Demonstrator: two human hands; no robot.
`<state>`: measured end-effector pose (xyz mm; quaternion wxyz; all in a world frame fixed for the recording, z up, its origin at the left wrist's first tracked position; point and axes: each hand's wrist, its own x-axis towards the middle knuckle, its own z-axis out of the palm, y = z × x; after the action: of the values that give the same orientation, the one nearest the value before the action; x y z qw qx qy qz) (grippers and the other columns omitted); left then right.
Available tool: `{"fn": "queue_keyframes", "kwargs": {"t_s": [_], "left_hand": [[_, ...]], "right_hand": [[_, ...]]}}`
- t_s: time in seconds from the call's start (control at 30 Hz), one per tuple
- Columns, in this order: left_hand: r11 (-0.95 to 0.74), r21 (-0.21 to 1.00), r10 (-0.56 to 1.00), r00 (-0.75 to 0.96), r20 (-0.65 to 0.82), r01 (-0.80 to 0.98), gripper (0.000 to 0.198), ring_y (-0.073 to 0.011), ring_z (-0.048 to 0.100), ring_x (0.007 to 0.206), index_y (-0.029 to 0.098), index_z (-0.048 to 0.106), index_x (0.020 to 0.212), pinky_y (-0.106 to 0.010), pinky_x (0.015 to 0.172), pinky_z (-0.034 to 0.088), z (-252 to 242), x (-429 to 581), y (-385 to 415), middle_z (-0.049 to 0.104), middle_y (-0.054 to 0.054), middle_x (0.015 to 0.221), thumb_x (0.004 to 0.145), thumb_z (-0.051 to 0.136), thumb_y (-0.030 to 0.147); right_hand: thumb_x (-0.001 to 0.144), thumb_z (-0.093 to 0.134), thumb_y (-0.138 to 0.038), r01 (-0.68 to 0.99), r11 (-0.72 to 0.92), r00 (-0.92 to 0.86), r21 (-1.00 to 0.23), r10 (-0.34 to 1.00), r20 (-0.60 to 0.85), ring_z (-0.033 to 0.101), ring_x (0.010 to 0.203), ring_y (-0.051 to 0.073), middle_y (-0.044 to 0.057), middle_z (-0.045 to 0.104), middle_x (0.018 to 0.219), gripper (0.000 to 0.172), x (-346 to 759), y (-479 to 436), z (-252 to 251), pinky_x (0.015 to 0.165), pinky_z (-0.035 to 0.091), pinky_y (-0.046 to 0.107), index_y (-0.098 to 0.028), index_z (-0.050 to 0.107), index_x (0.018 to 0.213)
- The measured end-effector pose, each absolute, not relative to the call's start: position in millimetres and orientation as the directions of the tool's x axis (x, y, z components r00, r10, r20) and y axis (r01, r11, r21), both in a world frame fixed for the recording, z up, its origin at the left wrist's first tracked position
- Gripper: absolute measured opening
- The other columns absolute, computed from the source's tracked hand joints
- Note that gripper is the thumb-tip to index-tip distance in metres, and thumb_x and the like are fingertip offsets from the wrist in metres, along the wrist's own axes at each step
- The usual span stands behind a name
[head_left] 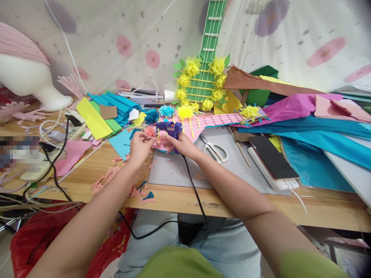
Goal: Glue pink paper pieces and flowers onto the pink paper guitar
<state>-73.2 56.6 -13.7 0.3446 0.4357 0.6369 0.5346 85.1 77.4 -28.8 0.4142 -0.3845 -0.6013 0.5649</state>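
Observation:
My right hand (182, 144) is closed around a blue glue gun (169, 128), its black cord (193, 185) trailing off the table's front edge. The gun's nozzle points left toward a small coral paper flower (150, 131). My left hand (140, 146) pinches something small beside that flower; I cannot make out what. Both hands hover over the body of a pink paper guitar (214, 120) lying on a grey cutting mat (232, 170). Yellow and blue paper flowers (185, 112) sit on the pink guitar.
A green paper guitar (207, 58) with yellow flowers leans at the back. Scissors (214, 150), a phone (272, 157), coloured paper sheets (319, 131), pink scraps (107, 177), a power strip (43, 162) with cables and a white mannequin head (31, 83) crowd the wooden table (261, 204).

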Motion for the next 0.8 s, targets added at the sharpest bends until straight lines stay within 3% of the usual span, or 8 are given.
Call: {"fn": "queue_keyframes", "kwargs": {"t_s": [0.17, 0.3, 0.53, 0.8], "left_hand": [[-0.019, 0.991, 0.919, -0.388, 0.070, 0.134, 0.032, -0.0116, 0.063, 0.062, 0.021, 0.040, 0.073, -0.022, 0.057, 0.046, -15, -61, 53, 0.064, 0.002, 0.070, 0.063, 0.069, 0.017], [-0.111, 0.986, 0.897, -0.414, 0.155, 0.128, 0.033, -0.0133, 0.066, 0.073, 0.021, 0.040, 0.075, -0.024, 0.067, 0.049, -28, -53, 55, 0.065, 0.001, 0.073, 0.064, 0.070, 0.019], [-0.021, 0.935, 0.860, -0.470, 0.197, 0.353, 0.031, -0.0130, 0.065, 0.071, 0.022, 0.043, 0.079, -0.023, 0.064, 0.047, -48, -56, 54, 0.061, 0.003, 0.072, 0.066, 0.071, 0.029], [-0.055, 0.964, 0.858, -0.481, 0.179, 0.261, 0.031, -0.0109, 0.063, 0.067, 0.021, 0.044, 0.081, -0.022, 0.065, 0.046, -52, -54, 56, 0.061, 0.003, 0.072, 0.067, 0.070, 0.029]], "right_hand": [[0.083, 0.058, -0.048, 0.080, 0.143, -0.177, -0.986, 0.976, 0.127, 0.062, 0.052, 0.012, 0.004, 0.070, 0.076, 0.033, 87, 75, -18, 0.052, 0.053, 0.026, -0.018, 0.054, 0.096], [0.081, 0.059, -0.053, 0.014, 0.133, -0.159, -0.991, 0.979, 0.129, 0.059, 0.045, 0.010, 0.000, 0.067, 0.070, 0.040, 90, 79, -18, 0.049, 0.050, 0.023, -0.020, 0.048, 0.101], [0.081, 0.060, -0.051, -0.020, 0.078, -0.243, -0.997, 0.967, 0.080, 0.062, 0.048, 0.013, 0.000, 0.066, 0.070, 0.042, 88, 84, -28, 0.049, 0.052, 0.025, -0.020, 0.046, 0.106], [0.085, 0.055, -0.046, 0.142, 0.232, -0.320, -0.962, 0.931, 0.177, 0.064, 0.059, 0.016, 0.004, 0.066, 0.085, 0.046, 82, 75, -22, 0.058, 0.055, 0.031, -0.022, 0.048, 0.123]]}}
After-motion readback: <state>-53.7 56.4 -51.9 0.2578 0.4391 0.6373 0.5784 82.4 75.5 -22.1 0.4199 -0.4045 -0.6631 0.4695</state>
